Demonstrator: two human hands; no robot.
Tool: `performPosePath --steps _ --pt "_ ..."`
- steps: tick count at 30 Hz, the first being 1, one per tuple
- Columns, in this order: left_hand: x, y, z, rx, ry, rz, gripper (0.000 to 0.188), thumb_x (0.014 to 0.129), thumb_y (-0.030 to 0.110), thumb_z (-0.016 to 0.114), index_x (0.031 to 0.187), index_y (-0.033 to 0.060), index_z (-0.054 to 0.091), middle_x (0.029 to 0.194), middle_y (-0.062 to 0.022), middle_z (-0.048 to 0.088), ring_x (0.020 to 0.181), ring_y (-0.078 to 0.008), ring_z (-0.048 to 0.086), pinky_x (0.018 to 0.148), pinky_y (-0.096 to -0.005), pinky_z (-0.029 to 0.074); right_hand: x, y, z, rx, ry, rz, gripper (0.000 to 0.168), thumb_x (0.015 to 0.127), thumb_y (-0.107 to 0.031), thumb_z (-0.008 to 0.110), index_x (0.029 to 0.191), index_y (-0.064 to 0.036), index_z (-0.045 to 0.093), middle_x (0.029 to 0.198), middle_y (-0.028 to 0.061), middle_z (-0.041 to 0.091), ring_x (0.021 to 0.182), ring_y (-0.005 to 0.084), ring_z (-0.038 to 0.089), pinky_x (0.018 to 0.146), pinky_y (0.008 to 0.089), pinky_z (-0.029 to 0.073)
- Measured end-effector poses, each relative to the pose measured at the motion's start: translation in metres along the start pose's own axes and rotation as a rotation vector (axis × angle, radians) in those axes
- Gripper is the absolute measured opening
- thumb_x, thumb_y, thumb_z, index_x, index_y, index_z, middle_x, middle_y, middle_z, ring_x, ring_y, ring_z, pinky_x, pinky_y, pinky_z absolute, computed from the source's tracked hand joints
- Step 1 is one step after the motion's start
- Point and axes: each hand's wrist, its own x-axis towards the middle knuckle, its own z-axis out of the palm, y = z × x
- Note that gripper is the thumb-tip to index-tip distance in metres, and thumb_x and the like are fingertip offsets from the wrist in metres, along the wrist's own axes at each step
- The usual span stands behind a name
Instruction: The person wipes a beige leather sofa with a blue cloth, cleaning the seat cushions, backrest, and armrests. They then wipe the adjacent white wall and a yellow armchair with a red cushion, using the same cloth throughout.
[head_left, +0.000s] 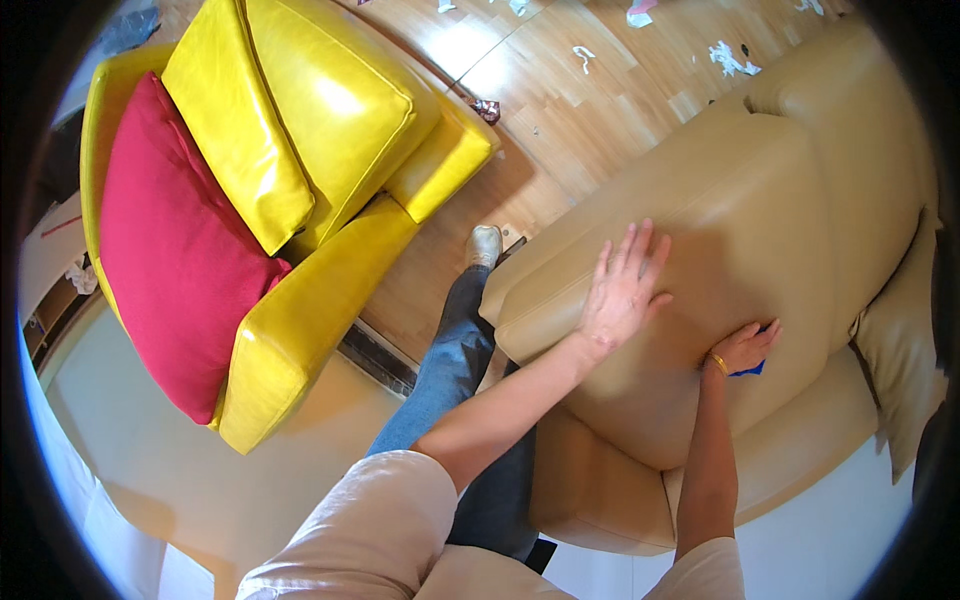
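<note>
A tan leather sofa (720, 195) lies before me on the right, its seat cushion (750, 277) under both hands. My left hand (626, 289) is over the front part of that cushion with its fingers spread and nothing in it; whether it presses on the leather is hard to tell. Farther back on the seat, my right hand (742, 349) lies palm down on a blue cloth (751, 369), which mostly hides beneath it. A yellow bracelet (718, 364) circles the right wrist.
To the left stands a yellow leather armchair (352, 97) holding a red cushion (172, 247) and a loose yellow cushion (232, 135). Paper scraps (727, 60) and a crumpled wrapper (487, 111) litter the wood floor (555, 82). A tan pillow (896, 345) leans at the sofa's right end.
</note>
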Motion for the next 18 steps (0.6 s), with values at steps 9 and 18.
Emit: performPosePath --steps 9,18 --pt "0.003 -0.017 -0.002 -0.082 0.037 0.068 0.069 0.074 0.029 0.062 0.130 0.0063 0.030 0.134 -0.0180 0.025 0.122 -0.0319 0.027 0.098 -0.0446 0.026 0.000 -0.002 0.005 -0.080 -0.029 0.019 0.042 0.090 -0.028 0.032 0.124 -0.003 0.038 0.128 0.0181 0.037 0.116 0.0324 0.036 0.095 0.0409 0.030" --pt "0.004 -0.026 0.012 0.059 0.052 0.074 0.072 0.071 0.035 0.061 0.130 0.0075 0.029 0.133 -0.0171 0.027 0.120 -0.0305 0.030 0.095 -0.0439 0.027 -0.001 -0.003 0.007 -0.100 -0.010 0.028 0.043 0.089 -0.031 0.034 0.123 -0.004 0.039 0.127 0.0172 0.038 0.114 0.0315 0.038 0.093 0.0415 0.031"
